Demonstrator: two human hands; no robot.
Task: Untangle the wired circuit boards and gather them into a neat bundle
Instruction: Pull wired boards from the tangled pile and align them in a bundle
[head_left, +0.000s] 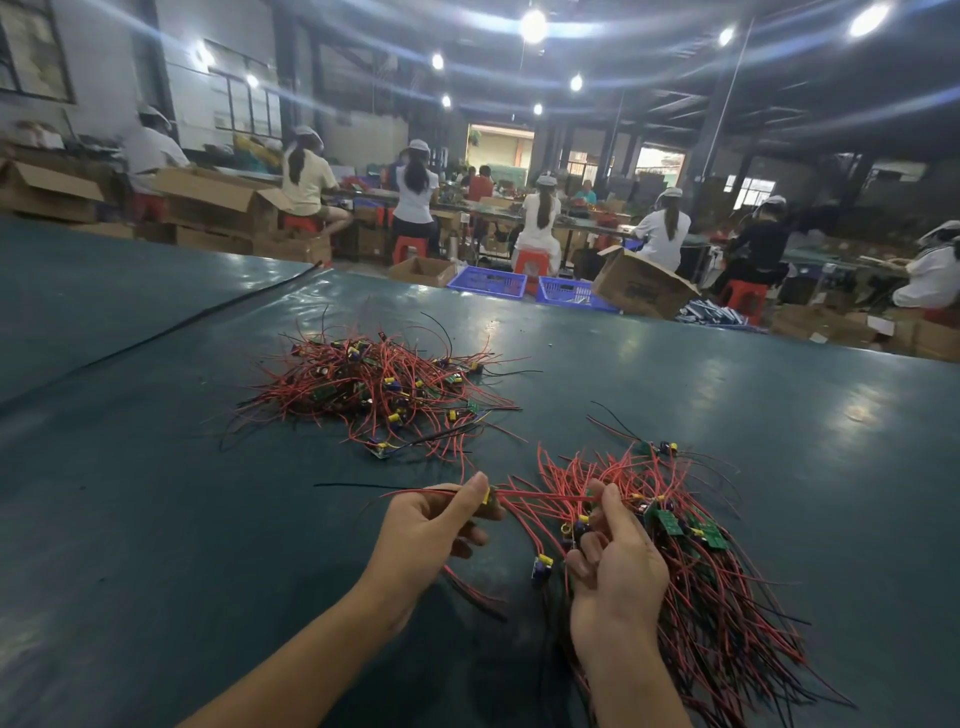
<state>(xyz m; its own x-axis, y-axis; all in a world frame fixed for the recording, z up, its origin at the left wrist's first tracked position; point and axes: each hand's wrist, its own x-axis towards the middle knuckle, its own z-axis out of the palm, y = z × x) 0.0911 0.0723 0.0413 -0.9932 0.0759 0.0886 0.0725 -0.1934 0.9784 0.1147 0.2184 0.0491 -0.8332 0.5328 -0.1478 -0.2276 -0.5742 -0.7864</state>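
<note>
**One wired board held taut between two hands**

Bare forearms reach in from the near edge over a dark green table (156, 493). On the left, the left hand (431, 525) is closed in a pinch: thumb and forefinger clamp a small board (488, 496) with a yellow part on it, and the other fingers curl underneath. Beyond this hand, toward the middle of the table, lies the tangled pile (384, 389) of red and black leads with green boards and yellow and purple parts knotted through it, well apart from both hands.

A red wire (545, 500) runs straight from the pinched board across to the right hand (615, 561). That hand pinches the wire between thumb and forefinger, while its lower fingers are wrapped round several boards of the bundle (691, 571). The bundle lies on the near right of the table, its boards by the hand and its leads fanning toward the near right corner.

Past the far edge stand two blue crates (491, 283) and, right of them, an open cardboard box (641, 286). Workers (540, 213) sit at benches farther off.
</note>
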